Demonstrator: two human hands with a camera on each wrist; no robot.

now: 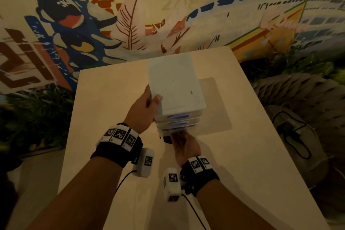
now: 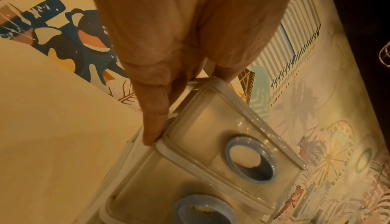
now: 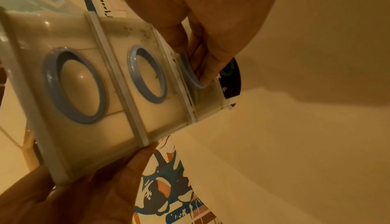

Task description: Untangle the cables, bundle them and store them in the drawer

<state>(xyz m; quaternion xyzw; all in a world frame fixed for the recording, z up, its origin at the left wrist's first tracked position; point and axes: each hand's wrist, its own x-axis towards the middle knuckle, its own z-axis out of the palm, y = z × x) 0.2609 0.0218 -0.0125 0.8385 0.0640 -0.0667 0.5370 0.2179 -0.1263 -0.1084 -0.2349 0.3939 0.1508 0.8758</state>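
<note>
A white three-drawer unit with blue oval handles stands in the middle of the pale table. My left hand grips its upper left corner, thumb on the lid and fingers down the side wall of the drawer unit. Lower down, my right hand reaches the bottom drawer, its fingertips hooked into that drawer's blue handle. The two upper drawers sit flush and look empty through their fronts. No loose cables show on the table.
A black round disc lies on the table right at the bottom drawer's front. A pale mat lies under the unit. A painted wall stands behind the table. Off the table's right edge a grey bag with black cord lies on the floor.
</note>
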